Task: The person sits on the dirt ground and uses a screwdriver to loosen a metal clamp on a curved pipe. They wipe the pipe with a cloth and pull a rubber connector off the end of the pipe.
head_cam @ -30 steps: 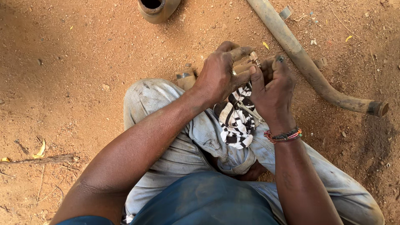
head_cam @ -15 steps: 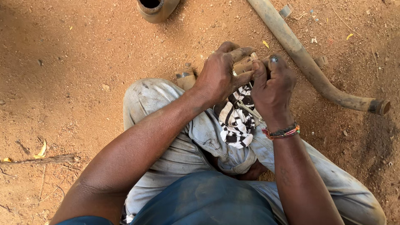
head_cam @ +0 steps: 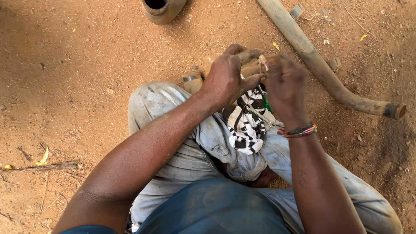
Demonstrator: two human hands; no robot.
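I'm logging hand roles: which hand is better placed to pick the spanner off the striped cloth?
Probably the right hand. It sits directly above the metal spanner on the black-and-white striped cloth, its grip seemingly lighter, while the left hand is wrapped around the dusty tan tubular part.

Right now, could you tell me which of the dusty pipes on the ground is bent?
The long pipe at upper right curves; the short one at top shows its open mouth.

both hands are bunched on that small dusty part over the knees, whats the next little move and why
Probably keep the left hand clamped on the dusty part and let the right hand work its small tool. Both hands meet over the striped cloth, so anything dropped should land there, not on the dirt ground.
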